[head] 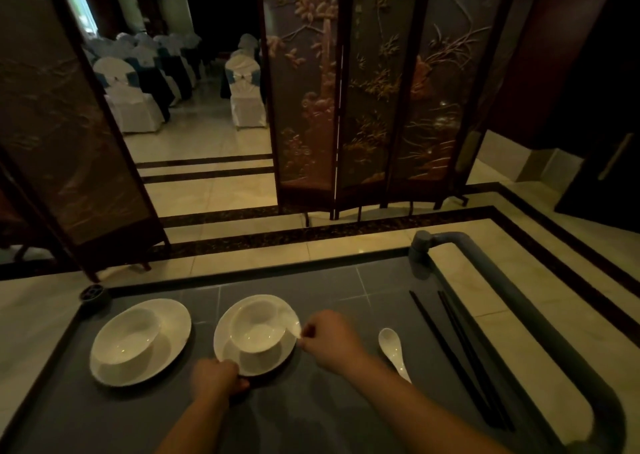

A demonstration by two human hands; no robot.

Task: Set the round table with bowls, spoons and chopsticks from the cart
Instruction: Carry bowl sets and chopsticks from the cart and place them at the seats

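While the left hand point(218, 379) pinches the near rim of a plate point(227, 346) carrying a bowl point(258, 325) on the cart point(311, 398), the right hand point(327, 335) grips its far rim (spoon point(393, 351) and chopsticks point(460, 360) wait alongside); a level, two-handed lift should stop the bowl sliding.
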